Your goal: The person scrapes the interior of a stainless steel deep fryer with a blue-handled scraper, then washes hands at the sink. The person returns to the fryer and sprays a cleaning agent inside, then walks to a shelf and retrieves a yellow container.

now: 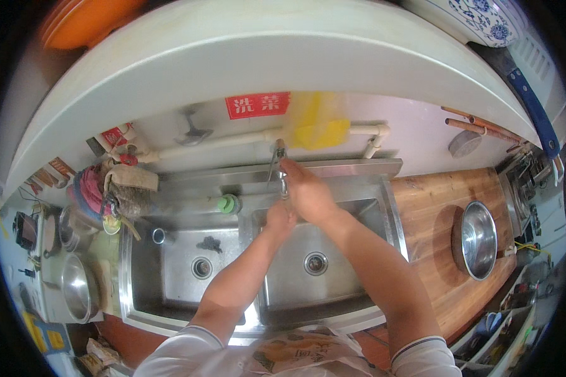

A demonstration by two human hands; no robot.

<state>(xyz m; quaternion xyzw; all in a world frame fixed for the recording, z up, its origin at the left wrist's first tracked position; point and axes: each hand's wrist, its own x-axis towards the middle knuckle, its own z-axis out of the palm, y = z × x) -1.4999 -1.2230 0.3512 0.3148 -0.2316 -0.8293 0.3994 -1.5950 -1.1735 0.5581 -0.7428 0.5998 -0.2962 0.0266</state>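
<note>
A metal faucet (283,184) juts out from the wall over a stainless steel double sink (323,292). My right hand (309,191) is up at the faucet, its fingers beside the faucet body; whether they grip it is hard to tell. Just below the spout is my left hand (281,217), fingers curled, close to the right hand. A dark wet scrap (210,244) lies in the left basin, near its drain (201,267). The right basin's drain (315,263) shows between my forearms. A green-capped container (228,203) stands on the sink's back ledge.
On the right, a steel bowl (479,240) stands on a wooden board (424,226). Cloths (129,184) hang at the left above steel pots (78,287). A white shelf (283,56) overhangs the sink, with a blue-handled knife (533,110) at its right edge.
</note>
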